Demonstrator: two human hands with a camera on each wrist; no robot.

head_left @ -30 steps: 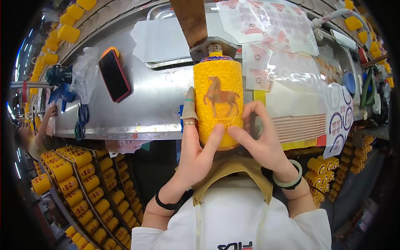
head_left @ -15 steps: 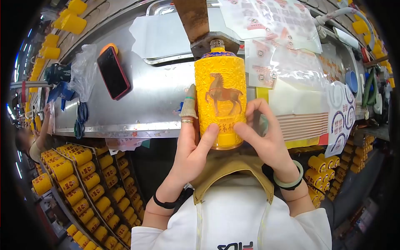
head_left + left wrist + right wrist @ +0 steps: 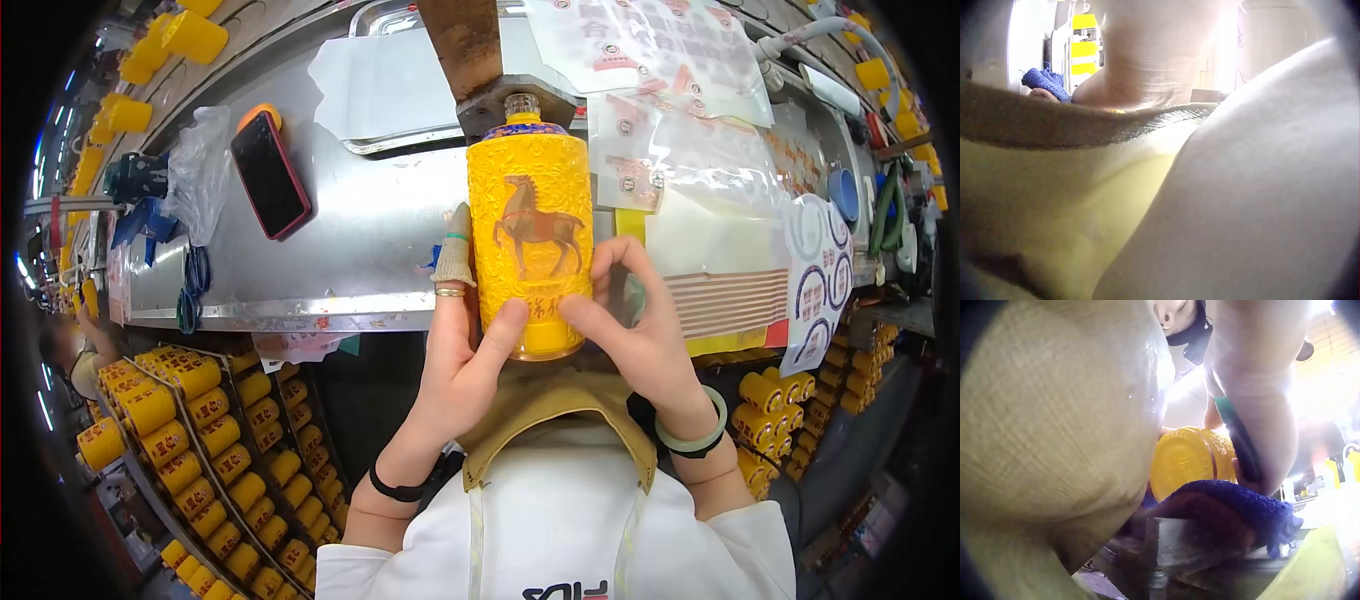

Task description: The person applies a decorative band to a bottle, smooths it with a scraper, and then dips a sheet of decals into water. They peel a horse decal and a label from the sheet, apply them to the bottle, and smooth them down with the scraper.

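A yellow embossed bottle [image 3: 530, 240] with a brown horse picture and red characters below it lies with its clear glass neck pointing away from me. My left hand [image 3: 460, 370] holds its left side, thumb on the front near the characters and a finger in a fabric finger cover [image 3: 455, 258] along the side. My right hand [image 3: 645, 335] grips the lower right side, fingers bent and thumb at the characters' right end. In the right wrist view the bottle's round base [image 3: 1182, 464] shows above a blue cloth [image 3: 1241, 503]. Skin and wristband fill most of the left wrist view.
A metal bracket [image 3: 515, 100] stands behind the bottle's neck. Left on the steel worktable [image 3: 375, 220] lies a phone [image 3: 270, 175]; printed decal sheets [image 3: 650, 60] and striped paper [image 3: 725, 300] lie right. Racks of yellow bottles [image 3: 210, 450] stand below. Another person [image 3: 90, 350] is at far left.
The bottle has shifted slightly, and the characters below the horse have come into view as my thumbs moved apart. Over the last half second the hands barely move.
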